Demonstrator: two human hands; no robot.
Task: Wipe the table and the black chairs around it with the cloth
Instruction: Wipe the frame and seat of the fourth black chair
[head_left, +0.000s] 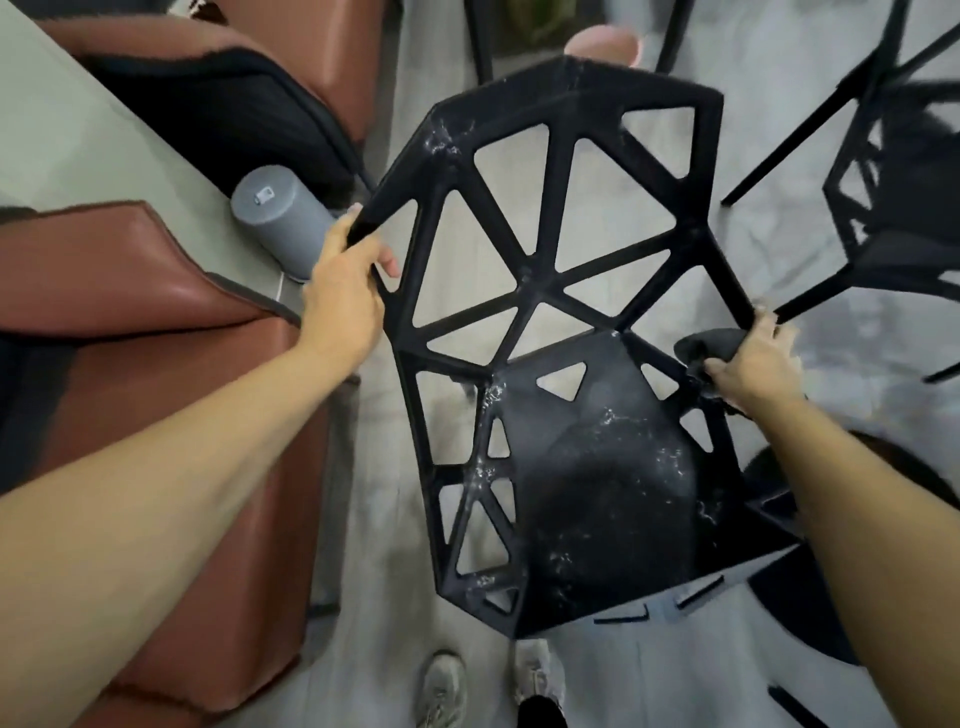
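A black lattice chair fills the middle of the head view, tilted with its back toward the top of the frame; white scuff marks show on its seat and frame. My left hand grips the left edge of the chair's back. My right hand holds a dark cloth bunched against the chair's right edge, near where the back meets the seat. The table's pale grey-green top runs along the left.
Brown leather chairs stand close on the left by the table. A grey cylinder sits at the table's edge. A second black lattice chair stands at the right. My shoes are on the grey floor below.
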